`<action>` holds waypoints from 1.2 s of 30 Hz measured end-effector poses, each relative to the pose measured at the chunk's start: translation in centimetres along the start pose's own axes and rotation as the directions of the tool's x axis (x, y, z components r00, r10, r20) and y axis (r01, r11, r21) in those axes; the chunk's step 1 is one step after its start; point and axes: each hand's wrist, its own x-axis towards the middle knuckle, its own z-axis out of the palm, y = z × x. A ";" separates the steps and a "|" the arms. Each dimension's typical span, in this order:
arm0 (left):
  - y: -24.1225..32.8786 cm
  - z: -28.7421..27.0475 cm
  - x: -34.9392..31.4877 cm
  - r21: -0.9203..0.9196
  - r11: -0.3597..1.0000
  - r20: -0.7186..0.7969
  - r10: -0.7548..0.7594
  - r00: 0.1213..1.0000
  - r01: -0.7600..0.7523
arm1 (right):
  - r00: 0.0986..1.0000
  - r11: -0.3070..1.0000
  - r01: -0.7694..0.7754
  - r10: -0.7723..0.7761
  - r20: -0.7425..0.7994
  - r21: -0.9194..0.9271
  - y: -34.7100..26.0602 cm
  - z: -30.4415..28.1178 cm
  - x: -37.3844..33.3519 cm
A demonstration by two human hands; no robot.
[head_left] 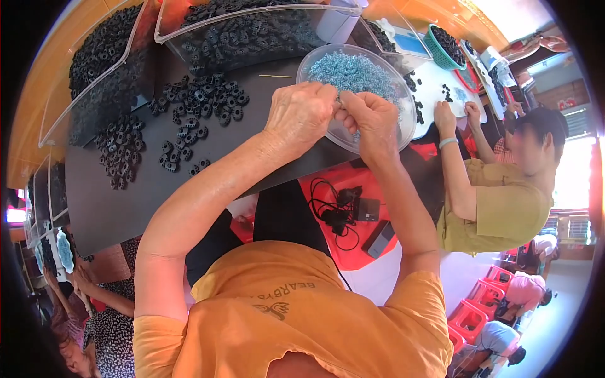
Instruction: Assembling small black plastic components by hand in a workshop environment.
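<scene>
My left hand [301, 114] and my right hand [370, 121] meet fingertip to fingertip over the near left side of a round clear plastic bowl [406, 104]. Both are closed in a pinch; whatever sits between the fingertips is too small and covered to name. Inside the bowl lies a heap of tiny shiny bluish pieces that look like small springs [353, 70]. To the left of my left hand, small black plastic parts [205, 101] with holes lie in a loose pile on the dark table [246, 135]. A thin yellowish stick [275, 76] rests beyond it.
Clear bins [252, 22] of black parts line the table's far side, with another bin [94, 94] at left. A co-worker [504, 189] sits at right by a white board [435, 94] and a green basket [435, 50]. Cables [334, 211] lie on red material below the table.
</scene>
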 end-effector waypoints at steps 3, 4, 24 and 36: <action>0.2 -0.6 0.4 -0.319 0.883 0.169 -0.305 0.937 0.345 | 1.000 1.000 -0.006 0.006 0.005 0.010 0.2 -0.3 0.0; 0.1 -0.8 0.7 -0.319 0.883 0.170 -0.304 0.937 0.344 | 1.000 1.000 -0.006 0.006 0.003 0.010 0.1 -0.3 -0.1; -1.0 -0.8 1.7 -0.478 0.255 0.571 -0.637 0.518 0.840 | 0.962 0.956 0.273 -0.268 0.061 -0.111 0.9 -1.6 0.2; 0.2 -1.1 0.6 -0.527 0.340 0.568 -0.542 0.620 0.779 | 0.989 0.990 0.136 -0.137 0.048 0.030 0.7 -1.5 0.0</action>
